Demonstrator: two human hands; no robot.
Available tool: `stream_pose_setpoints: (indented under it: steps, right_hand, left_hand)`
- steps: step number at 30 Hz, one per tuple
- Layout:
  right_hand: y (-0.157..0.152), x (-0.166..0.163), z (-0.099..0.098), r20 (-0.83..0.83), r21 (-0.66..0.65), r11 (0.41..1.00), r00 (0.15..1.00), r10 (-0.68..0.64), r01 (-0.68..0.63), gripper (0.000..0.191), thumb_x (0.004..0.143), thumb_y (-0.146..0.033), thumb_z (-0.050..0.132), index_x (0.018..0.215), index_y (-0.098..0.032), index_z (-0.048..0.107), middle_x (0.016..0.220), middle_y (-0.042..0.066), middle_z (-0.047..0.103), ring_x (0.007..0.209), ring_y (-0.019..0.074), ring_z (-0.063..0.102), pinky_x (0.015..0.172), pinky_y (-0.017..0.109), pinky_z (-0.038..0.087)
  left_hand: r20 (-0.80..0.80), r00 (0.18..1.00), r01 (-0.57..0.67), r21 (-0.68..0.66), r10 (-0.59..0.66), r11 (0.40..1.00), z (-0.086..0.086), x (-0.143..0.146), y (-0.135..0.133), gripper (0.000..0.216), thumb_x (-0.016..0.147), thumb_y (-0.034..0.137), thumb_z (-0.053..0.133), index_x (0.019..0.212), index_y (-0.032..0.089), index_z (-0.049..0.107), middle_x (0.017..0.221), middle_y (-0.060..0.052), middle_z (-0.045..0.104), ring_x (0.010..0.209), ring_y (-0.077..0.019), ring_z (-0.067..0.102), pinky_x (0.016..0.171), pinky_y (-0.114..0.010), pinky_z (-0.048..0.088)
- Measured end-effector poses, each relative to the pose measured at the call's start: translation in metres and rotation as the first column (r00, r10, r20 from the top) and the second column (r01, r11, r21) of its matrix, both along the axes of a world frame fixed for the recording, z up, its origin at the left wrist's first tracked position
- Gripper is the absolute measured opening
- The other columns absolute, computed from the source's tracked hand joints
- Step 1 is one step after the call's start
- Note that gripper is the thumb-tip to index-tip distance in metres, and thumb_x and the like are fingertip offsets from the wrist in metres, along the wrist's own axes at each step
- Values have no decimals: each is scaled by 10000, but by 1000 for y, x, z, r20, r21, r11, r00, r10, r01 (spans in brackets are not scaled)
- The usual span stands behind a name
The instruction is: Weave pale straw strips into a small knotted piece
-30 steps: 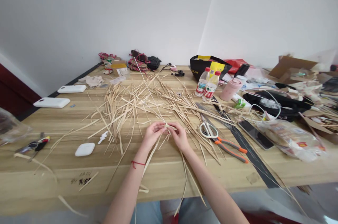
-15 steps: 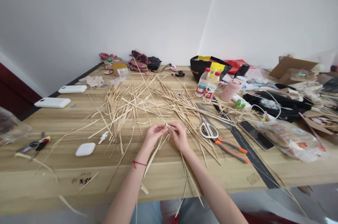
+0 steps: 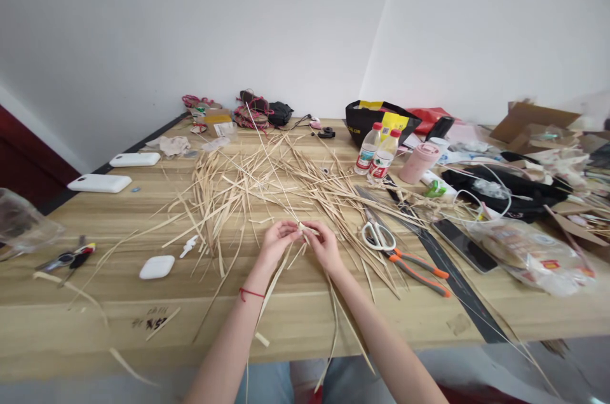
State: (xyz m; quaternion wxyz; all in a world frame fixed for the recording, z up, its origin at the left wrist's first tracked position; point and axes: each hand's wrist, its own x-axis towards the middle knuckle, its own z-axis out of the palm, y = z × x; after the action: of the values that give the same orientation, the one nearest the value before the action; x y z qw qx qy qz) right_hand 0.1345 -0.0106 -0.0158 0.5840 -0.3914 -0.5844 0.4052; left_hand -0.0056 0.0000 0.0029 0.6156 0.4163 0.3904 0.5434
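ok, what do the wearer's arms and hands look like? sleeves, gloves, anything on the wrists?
Both forearms are bare to the frame edge: no sleeves, no gloves. Left hand and right hand show no rings that I can make out. A thin red string bracelet circles the left wrist; the right wrist carries nothing.

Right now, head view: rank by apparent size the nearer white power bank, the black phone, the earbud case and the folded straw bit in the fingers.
1. nearer white power bank and black phone: they look about alike, so not ranked against each other.
2. earbud case
3. folded straw bit
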Motion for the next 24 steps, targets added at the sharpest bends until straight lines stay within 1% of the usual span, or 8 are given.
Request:
stream_pose_setpoints:
  steps: [5,9,13,15,20,24]
  right_hand:
    - [4,4,-1,39,-20,999,999,27,-26,256,796,-363,595,990,-216,675,964,74,678,898,220,630,757,337,524]
    - [5,4,-2,11,-108,993,998,58,-56,300,776,-403,611,982,-195,674,968,81,688,860,219,644,740,335,529]
    - [4,4,-3,11,-120,991,998,59,-57,298,759,-401,632,965,-189,672,959,81,686,873,223,640,755,347,529]
    - [5,4,-4,7,-131,990,999,51,-49,295,750,-393,644,957,-184,669,942,80,684,841,215,643,743,346,532]
    - [6,5,-5,-65,-176,980,994,87,-97,319,722,-392,668,960,-179,655,934,69,677,707,178,644,660,323,549]
    - [5,5,-2,-146,-184,973,982,115,-142,296,719,-372,679,946,-186,645,934,60,662,743,187,647,666,331,557]
  left_hand:
    - [-84,996,-29,24,31,999,1,-2,1,310,567,155,766,826,138,596,716,-4,644,690,-113,607,690,-229,501]
    - [-115,993,-33,55,40,998,3,-2,0,297,579,171,755,823,140,589,719,-4,635,694,-113,599,686,-225,490]
    - [-141,989,-38,94,51,995,4,-1,-1,289,586,180,747,819,140,581,703,1,619,671,-110,587,663,-223,481]
    - [-157,986,-46,115,64,992,3,0,-1,289,585,185,746,817,140,580,696,0,615,657,-110,582,648,-222,477]
    - [-181,979,-68,141,94,988,0,2,0,299,587,199,743,834,142,584,692,-4,610,641,-119,584,623,-233,483]
    - [-188,974,-96,168,128,981,-1,3,0,282,607,220,736,835,148,588,728,-13,619,669,-131,597,645,-256,500]
